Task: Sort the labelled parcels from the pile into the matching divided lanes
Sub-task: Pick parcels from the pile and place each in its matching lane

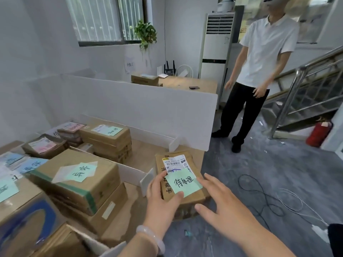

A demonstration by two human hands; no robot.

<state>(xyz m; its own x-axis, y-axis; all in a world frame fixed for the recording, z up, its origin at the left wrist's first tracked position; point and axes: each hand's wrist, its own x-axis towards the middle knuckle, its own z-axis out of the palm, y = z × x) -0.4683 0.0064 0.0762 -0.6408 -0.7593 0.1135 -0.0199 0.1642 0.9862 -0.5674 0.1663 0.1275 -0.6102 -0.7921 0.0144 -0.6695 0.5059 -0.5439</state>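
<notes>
A brown cardboard parcel with a white shipping label and a green handwritten note lies at the table's right edge, in the lane right of a low white divider. My left hand grips its near left corner, thumb on the green note. My right hand hovers just right of it, fingers spread and holding nothing. Other labelled parcels sit in the lanes to the left: a big box with a green note and a stack of flat boxes.
A tall white partition backs the table. More parcels with blue and green notes crowd the near left. A person in a white shirt stands on the grey floor at right, near a staircase, a red extinguisher and loose cables.
</notes>
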